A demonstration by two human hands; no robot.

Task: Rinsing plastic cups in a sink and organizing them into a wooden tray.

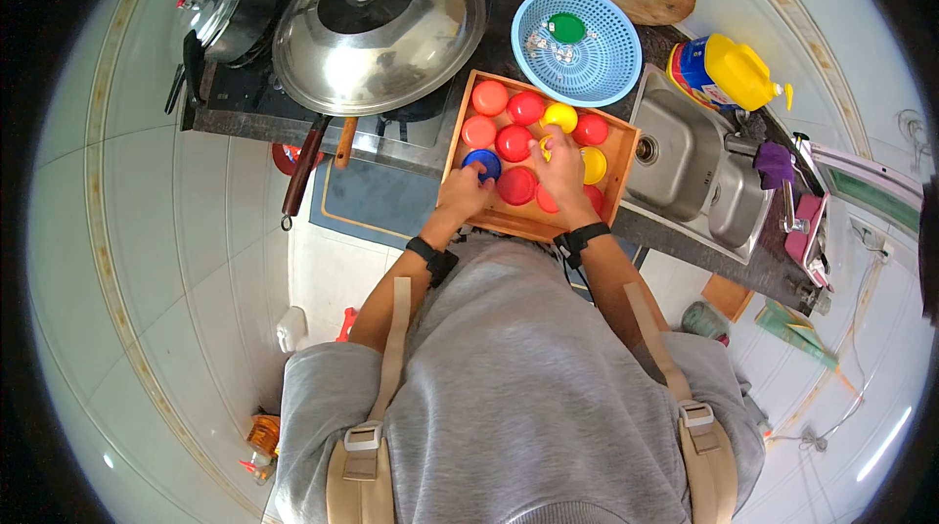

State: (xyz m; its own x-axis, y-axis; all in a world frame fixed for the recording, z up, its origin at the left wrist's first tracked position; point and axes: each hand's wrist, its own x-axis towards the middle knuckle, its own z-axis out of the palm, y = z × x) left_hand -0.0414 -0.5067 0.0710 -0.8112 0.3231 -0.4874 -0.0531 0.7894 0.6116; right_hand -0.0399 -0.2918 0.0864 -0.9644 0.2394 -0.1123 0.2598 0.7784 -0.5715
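Observation:
A wooden tray [523, 223] holds several round plastic lids, mostly red [525, 108], with yellow ones [595, 165] towards its right side. My left hand [466, 193] is at the tray's left edge, its fingers closed on the rim of a blue lid [482, 164]. Over the right half of the tray, my right hand [562, 175] pinches a yellow lid [545, 146], which the fingers partly cover. Some red lids lie under and beside that hand, partly hidden.
Behind the tray stands a light blue plastic basket [606, 64] with a green lid [566, 28] and small white pieces inside. A lidded wok [377, 54] sits on the stove at left. To the right are a steel sink [675, 157] and a yellow jug [734, 74].

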